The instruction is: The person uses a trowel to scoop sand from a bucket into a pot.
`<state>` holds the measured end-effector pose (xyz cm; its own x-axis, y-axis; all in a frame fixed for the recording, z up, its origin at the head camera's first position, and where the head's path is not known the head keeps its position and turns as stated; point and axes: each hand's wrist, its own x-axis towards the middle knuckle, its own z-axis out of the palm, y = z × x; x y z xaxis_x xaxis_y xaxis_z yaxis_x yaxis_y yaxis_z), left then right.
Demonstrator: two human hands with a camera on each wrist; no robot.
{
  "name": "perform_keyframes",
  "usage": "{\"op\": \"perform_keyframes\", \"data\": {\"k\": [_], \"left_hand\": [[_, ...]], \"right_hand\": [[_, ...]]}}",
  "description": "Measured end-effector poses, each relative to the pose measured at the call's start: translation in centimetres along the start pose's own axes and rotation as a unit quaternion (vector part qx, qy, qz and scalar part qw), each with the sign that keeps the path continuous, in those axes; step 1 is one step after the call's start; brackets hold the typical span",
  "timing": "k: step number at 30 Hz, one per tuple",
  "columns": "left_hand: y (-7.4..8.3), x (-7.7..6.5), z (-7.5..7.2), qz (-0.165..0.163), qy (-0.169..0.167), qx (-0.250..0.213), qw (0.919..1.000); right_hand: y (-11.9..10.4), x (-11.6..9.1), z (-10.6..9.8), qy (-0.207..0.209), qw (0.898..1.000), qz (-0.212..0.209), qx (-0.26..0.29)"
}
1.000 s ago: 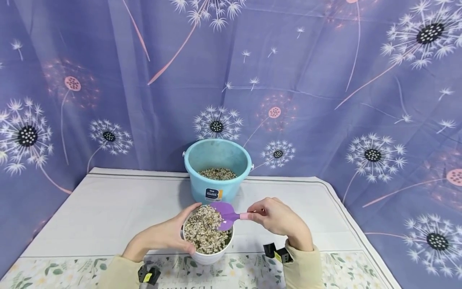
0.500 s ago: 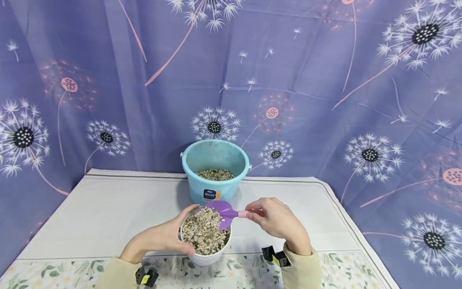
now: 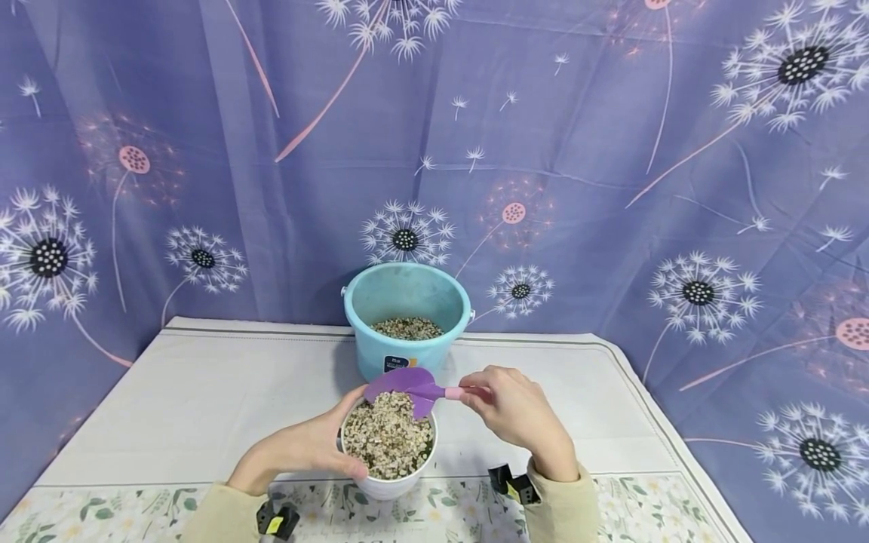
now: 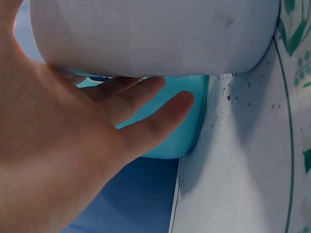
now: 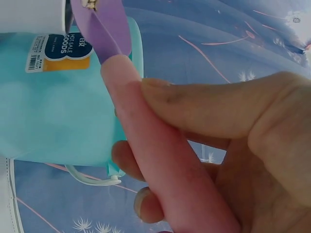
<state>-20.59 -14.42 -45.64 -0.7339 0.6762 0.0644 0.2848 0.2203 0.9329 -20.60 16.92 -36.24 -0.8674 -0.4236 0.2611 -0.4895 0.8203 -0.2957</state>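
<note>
Fabric [image 3: 326,188], purple-blue w/ dandelion print, is seen hung full width behind a white tablecloth [image 3: 224,392]. Far L now: beige sleeve [image 3: 224,516], w/ a black device [image 3: 277,520] worn by the wrist. Next up, L hand [image 3: 308,445], and it's wrapped wide round the white pot [image 3: 385,489]: thumb's laid at the near rim, index at the far rim, other fingers seen spread out past the far side in the L wrist cam. Dark specks [image 4: 229,97] are scattered on the cloth close by. Pot's placed front, a bit L of centre, filled to about the rim w/ pale gritty mix [image 3: 387,441]; whether its base is rested on the cloth can't be told. Just behind it: turquoise bucket [image 3: 370,354], upright, w/ more grit [image 3: 407,328] held low inside; "HOT SALE GOODS" can be read on its label [image 5: 63,51], R wrist cam. Bit further R: purple shovel [image 3: 407,381], blade tilted over the pot's far rim, a few grains seen on it in the R wrist cam; contact w/ the mix can't be made out. Its pink handle [image 5: 160,155] is gripped by the R hand [image 3: 512,407], narrow hold there, thumb on one side, fingers curled on the other. Then far R: second sleeve [image 3: 563,505], also beige, w/ another black device [image 3: 514,484], and floral strip [image 3: 645,505] of cloth run along the near side.
</note>
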Motion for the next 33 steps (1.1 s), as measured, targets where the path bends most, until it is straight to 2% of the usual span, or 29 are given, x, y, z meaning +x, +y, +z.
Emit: {"op": "perform_keyframes", "data": {"k": [6,10,14,21,27,33], "left_hand": [[0.1,0.0,0.0,0.006,-0.002,-0.009,0.9999],[0.2,0.0,0.1,0.001,-0.008,-0.027,0.9996],[0.3,-0.1,0.0,-0.003,-0.010,-0.025,0.9996],[0.3,-0.1,0.0,-0.001,-0.012,-0.021,0.9997],[0.2,0.0,-0.1,0.001,-0.009,-0.012,0.9999],[0.0,-0.1,0.0,0.001,-0.007,-0.014,0.9999]], "right_hand": [[-0.2,-0.2,-0.3,0.006,1.000,0.007,-0.022],[-0.4,-0.6,-0.8,0.010,0.999,0.014,-0.044],[-0.6,-1.0,-1.1,0.025,0.997,0.020,-0.065],[-0.8,-0.8,-0.9,0.078,0.993,-0.019,-0.090],[-0.5,-0.5,-0.4,0.119,0.987,-0.058,-0.088],[-0.5,-0.6,-0.5,0.149,0.983,-0.073,-0.080]]}}
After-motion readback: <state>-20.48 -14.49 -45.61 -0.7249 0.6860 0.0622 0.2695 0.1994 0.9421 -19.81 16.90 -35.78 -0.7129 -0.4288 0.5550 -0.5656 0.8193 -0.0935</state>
